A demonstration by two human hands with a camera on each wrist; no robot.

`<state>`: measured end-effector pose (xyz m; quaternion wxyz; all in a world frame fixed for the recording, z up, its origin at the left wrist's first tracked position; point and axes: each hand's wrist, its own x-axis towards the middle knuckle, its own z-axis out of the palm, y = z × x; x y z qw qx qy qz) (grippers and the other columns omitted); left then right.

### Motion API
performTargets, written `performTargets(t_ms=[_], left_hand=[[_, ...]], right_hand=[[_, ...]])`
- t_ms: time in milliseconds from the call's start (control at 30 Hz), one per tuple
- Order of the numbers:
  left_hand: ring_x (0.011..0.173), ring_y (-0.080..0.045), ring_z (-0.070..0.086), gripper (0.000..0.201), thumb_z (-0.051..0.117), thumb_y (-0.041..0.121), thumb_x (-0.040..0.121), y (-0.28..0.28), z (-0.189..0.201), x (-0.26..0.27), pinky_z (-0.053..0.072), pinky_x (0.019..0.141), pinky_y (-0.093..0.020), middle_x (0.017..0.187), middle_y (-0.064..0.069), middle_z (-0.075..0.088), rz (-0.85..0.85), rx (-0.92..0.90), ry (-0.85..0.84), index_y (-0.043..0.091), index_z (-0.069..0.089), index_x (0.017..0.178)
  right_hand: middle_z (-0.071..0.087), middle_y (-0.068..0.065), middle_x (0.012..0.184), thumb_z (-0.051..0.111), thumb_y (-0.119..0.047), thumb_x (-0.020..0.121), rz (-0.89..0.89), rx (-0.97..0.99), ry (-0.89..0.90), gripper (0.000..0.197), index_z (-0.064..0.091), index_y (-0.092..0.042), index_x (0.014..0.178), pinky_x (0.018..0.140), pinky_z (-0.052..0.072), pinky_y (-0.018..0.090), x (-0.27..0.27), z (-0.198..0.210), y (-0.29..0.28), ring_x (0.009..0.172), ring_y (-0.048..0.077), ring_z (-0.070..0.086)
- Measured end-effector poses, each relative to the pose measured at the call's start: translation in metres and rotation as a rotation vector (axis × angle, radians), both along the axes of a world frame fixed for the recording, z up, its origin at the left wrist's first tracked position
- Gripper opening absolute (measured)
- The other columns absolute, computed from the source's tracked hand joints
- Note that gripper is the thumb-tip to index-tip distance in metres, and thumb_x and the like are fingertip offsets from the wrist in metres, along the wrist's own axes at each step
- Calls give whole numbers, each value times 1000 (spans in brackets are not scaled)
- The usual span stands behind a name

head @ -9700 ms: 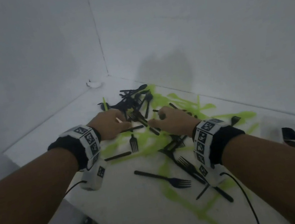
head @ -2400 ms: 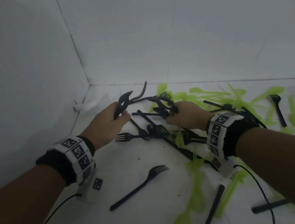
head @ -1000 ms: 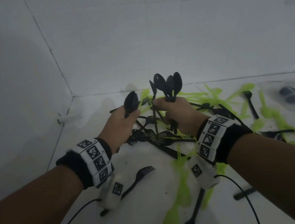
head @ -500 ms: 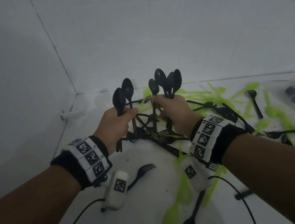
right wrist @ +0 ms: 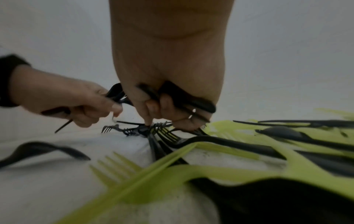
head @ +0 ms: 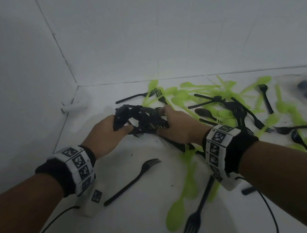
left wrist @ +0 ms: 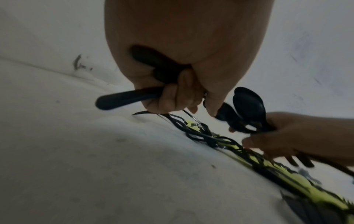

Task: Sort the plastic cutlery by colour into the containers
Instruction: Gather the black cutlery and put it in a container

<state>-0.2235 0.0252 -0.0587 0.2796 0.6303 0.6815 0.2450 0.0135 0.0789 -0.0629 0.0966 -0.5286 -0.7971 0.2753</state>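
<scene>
Both hands (head: 106, 133) (head: 179, 126) lower now, black spoons (left wrist: 247, 106) gripped; no legible writing.

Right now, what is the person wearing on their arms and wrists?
Both forearms are bare, with no sleeves. The left wrist and right wrist each wear a black band wrapped with a white strip of square black-and-white marker patterns. Under each hangs a small white box with another marker, trailing a thin black cable.

No readable words, brands or numbers in any view; the wristbands (head: 80, 166) (head: 218, 146) carry only black-and-white square code markers, not letters; one more such marker stands on the white unit (head: 96, 196) under the left wrist; cutlery and walls bear no print.
</scene>
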Motion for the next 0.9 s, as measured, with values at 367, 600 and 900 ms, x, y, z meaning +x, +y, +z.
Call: performTargets(t_ms=[367,600,900], left_hand=[[74,-22,62,21,49,31,105,-11,8,29,48,67,-34,81,-2,64,-253,-85,88,18,63,95],[68,-8,58,18,47,36,106,-11,2,56,39,59,-26,78,7,60,-461,-9,295,29,50,90],[82,-15,62,41,47,29,100,-3,-8,57,54,79,-36,100,7,66,-457,-97,448,44,47,138]], right_hand=[[58,3,70,55,-35,102,-338,-1,96,33,62,-8,84,69,49,38,57,10,24,71,29,60],[61,-6,70,75,-44,90,5,-91,-137,23,67,-26,78,57,39,26,56,8,5,66,8,56],[71,6,107,68,-38,93,-88,65,-175,32,69,-14,115,83,53,37,61,-6,26,101,28,66]])
